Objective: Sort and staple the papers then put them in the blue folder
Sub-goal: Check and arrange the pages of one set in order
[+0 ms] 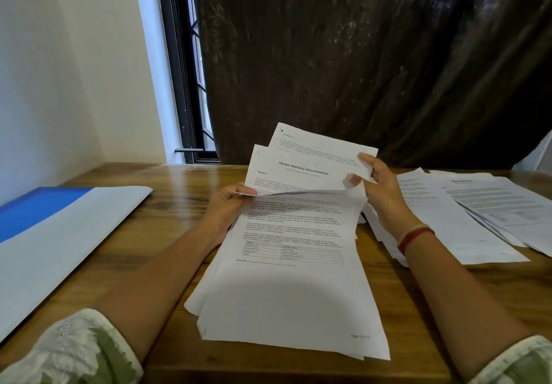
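A thick stack of printed papers [286,300] lies in front of me on the wooden table [167,186]. My left hand [222,207] grips the stack's far left edge, thumb on top. My right hand [380,192] pinches two lifted sheets [301,165] at their right edge; they stand tilted up above the stack, the front one headed "Sample Internship Documentation". The blue folder [38,207] lies open at the left, its pale inner flap [59,252] facing up. No stapler shows.
A second spread of loose printed papers [484,210] covers the table's right side, close behind my right wrist. A dark curtain [358,55] hangs behind the table, beside a window frame [191,85] and a white wall at the left.
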{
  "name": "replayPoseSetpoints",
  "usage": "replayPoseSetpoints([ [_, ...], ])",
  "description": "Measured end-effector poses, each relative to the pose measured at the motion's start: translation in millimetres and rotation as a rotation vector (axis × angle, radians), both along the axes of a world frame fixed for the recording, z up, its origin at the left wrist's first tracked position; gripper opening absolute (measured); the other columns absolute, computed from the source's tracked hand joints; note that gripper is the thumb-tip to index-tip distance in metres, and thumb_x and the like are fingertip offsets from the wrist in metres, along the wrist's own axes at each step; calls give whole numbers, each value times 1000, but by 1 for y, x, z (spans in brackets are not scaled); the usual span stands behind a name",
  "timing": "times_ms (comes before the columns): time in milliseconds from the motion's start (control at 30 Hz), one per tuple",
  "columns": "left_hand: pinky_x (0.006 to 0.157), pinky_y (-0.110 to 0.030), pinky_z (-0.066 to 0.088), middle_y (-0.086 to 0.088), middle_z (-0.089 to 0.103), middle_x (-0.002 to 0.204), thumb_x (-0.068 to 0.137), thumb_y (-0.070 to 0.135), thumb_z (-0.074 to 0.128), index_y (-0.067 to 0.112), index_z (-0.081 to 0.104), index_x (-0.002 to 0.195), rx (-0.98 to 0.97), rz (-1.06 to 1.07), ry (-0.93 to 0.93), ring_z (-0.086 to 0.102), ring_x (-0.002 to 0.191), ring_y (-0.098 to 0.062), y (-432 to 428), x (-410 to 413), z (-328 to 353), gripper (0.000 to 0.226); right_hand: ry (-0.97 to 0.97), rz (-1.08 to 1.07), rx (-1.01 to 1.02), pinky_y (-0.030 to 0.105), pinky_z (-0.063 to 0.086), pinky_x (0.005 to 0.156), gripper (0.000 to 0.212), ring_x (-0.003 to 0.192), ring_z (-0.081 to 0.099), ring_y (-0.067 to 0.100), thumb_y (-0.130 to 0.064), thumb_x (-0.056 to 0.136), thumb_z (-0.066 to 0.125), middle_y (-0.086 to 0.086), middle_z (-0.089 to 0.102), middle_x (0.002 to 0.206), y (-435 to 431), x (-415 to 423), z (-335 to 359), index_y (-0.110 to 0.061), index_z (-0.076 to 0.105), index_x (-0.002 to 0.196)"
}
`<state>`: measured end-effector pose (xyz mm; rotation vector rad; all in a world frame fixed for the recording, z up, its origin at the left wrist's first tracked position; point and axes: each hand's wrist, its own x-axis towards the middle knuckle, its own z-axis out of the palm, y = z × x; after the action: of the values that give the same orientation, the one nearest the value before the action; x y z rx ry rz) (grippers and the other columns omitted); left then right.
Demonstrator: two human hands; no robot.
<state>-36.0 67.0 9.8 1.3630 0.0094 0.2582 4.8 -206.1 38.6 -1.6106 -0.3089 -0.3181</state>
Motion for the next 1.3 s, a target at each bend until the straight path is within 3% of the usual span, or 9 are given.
replayPoseSetpoints([
  [200,65,-36,58,-13,73,98,82,-13,62,9,66,64,-59,13,21,70,83,-33,2,1,2,29,92,-30,35,17,51,54,17,89,67,20,-11,90,68,-14,69,88,-3,5,-4,-26,62,92],
  [433,67,-34,54,-12,70,91,80,-7,67,16,67,62,-62,58,9,66,84,-32,6,5,-2,29,99,154,87,42,55,84,13,98,66,26,-13,84,71,-10,74,96,-3,-7,10,-25,70,80],
  [533,70,-35,57,-16,70,93,77,-10,68,10,69,82,-66,119,-22,66,87,-35,9,6,-2,20,91,258,47,45,53,90,10,105,64,26,-25,81,70,-9,73,103,0,-13,13,-33,74,87],
  [667,60,-28,58,-10,72,95,74,-17,68,8,56,104,-41,164,-99,70,82,-25,10,1,1,41,113,284,20,51,50,95,33,110,63,27,-45,62,76,-8,73,105,5,-18,13,-33,74,93],
  [800,69,-35,60,-17,72,99,80,-11,67,0,62,100,2,138,-82,70,88,-31,10,1,0,24,112,268,126,44,51,93,70,110,62,23,-77,39,79,-12,72,107,3,-15,12,-37,73,95],
  [867,74,-39,59,-20,70,100,82,-6,67,3,63,88,9,141,-42,67,90,-36,9,2,0,12,147,265,180,42,52,93,81,112,61,23,-82,40,74,-15,70,112,3,-16,12,-30,72,102],
  [1033,83,-44,56,-14,69,111,85,-5,64,9,62,75,-7,101,-60,66,99,-35,6,1,4,17,126,215,112,41,54,89,87,109,64,23,-88,47,64,-13,70,114,9,-20,13,-23,73,104],
  [1167,94,-48,52,-8,66,122,85,-3,64,1,67,90,-30,109,-63,64,109,-31,13,5,7,7,154,225,121,28,55,69,71,83,71,19,-79,65,36,-4,76,87,13,-26,17,-20,67,90],
  [1300,97,-56,48,-22,65,119,88,1,63,-1,62,100,-34,67,-16,61,110,-42,19,7,3,13,233,266,122,27,55,61,60,76,73,16,-71,86,23,-8,76,82,19,-25,10,-28,64,96],
])
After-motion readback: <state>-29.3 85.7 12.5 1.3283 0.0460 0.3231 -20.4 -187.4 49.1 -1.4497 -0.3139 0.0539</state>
